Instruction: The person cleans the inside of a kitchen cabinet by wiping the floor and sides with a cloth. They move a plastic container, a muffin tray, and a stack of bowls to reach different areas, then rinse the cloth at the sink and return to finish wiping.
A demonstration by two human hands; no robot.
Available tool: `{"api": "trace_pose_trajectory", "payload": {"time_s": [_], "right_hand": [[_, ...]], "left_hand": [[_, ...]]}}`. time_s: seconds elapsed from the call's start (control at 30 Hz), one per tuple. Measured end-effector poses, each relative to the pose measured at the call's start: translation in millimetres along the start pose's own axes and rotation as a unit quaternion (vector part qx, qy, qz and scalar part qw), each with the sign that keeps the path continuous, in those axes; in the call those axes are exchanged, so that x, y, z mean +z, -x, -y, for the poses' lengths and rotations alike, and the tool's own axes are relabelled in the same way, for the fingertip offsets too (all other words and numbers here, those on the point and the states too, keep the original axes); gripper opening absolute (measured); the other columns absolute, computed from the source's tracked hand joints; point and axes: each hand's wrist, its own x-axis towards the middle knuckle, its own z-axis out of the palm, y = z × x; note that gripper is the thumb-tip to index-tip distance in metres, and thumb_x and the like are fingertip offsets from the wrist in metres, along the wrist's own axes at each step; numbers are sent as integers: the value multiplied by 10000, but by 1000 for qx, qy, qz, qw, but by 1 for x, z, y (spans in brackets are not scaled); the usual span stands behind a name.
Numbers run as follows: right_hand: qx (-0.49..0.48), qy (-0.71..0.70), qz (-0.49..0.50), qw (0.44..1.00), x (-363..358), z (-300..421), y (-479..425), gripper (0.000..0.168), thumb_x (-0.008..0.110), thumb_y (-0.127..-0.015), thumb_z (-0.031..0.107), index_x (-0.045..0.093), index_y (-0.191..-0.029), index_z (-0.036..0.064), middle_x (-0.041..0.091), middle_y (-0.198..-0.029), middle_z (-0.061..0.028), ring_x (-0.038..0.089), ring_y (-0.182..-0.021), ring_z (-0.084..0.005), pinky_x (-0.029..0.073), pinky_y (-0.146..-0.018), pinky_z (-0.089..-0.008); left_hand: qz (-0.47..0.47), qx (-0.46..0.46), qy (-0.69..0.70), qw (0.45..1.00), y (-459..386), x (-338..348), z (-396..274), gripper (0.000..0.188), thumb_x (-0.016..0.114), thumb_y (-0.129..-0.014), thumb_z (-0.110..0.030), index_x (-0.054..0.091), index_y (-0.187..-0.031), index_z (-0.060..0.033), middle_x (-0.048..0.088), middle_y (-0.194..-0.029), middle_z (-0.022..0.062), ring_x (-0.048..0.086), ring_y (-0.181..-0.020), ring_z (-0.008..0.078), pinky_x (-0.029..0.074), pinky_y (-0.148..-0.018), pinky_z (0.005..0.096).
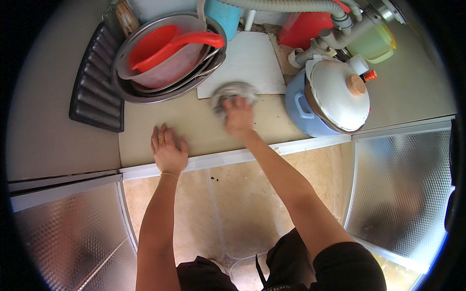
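Note:
My right hand (pixel 240 116) presses on a bunched grey-and-white cloth (pixel 235 92), which is blurred, at the front edge of a white board on the cabinet floor. My left hand (pixel 169 149) rests palm down with fingers apart near the front edge of the beige cabinet floor (pixel 204 123); it holds nothing. Small dark specks lie on that floor to the right of the cloth. Behind the cloth the white board (pixel 251 58) lies flat. How far the right fingers close around the cloth is partly hidden.
Stacked metal basins (pixel 145 98) hold a red plastic dipper (pixel 156 47), beside a black ridged tray (pixel 96 80). At right stands a blue pot (pixel 300 109) with a white lid (pixel 336 91). Behind are a drain hose (pixel 284 5) and a red container (pixel 304 27). Textured doors (pixel 400 189) stand open on both sides.

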Motion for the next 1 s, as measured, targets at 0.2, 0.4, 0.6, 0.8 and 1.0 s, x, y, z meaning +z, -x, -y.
{"api": "trace_pose_trajectory", "payload": {"time_s": [0.2, 0.4, 0.6, 0.8, 1.0], "right_hand": [[-229, -14, 37, 973, -10, -15, -23, 352, 542, -673, 92, 557, -1010, 195, 491, -1061, -48, 430, -1031, -261, 349, -867, -430], [30, -37, -47, 998, -30, -51, -29, 352, 572, -643, 157, 574, -994, 188, 520, -1042, -47, 447, -1004, -273, 361, -851, -439], [146, 37, -121, 981, 1, -55, -116, 465, 537, -669, 149, 537, -1131, 205, 418, -1258, -104, 359, -1168, -336, 274, -935, -482], [-180, 2, -10, 984, 4, -44, -59, 433, 488, -729, 199, 509, -1161, 201, 325, -1344, -82, 288, -1228, -356, 212, -977, -505], [186, 104, -64, 975, 1, -113, -67, 456, 461, -773, 210, 404, -1211, 97, 223, -1330, -266, 240, -1215, -445, 203, -984, -521]], "left_hand": [[-5, 3, 1, 1000, 1, 4, 4, 340, 536, -757, -236, 497, -1027, -34, 461, -1215, 121, 345, -1184, 348, 291, -972, 453], [-15, -8, -1, 1000, 3, 0, 5, 317, 534, -755, -225, 512, -1016, -45, 479, -1206, 121, 366, -1173, 358, 315, -958, 444], [-12, 18, 9, 1000, -5, 9, -6, 333, 538, -749, -234, 508, -1019, -41, 486, -1190, 129, 358, -1175, 358, 311, -959, 451], [-11, 8, -6, 1000, 3, 1, 7, 332, 536, -747, -231, 502, -1024, -51, 487, -1191, 132, 363, -1172, 358, 312, -956, 454], [-17, 11, 12, 1000, 0, 4, 2, 325, 540, -740, -236, 500, -1008, -55, 482, -1197, 132, 367, -1169, 357, 314, -954, 453]]}}
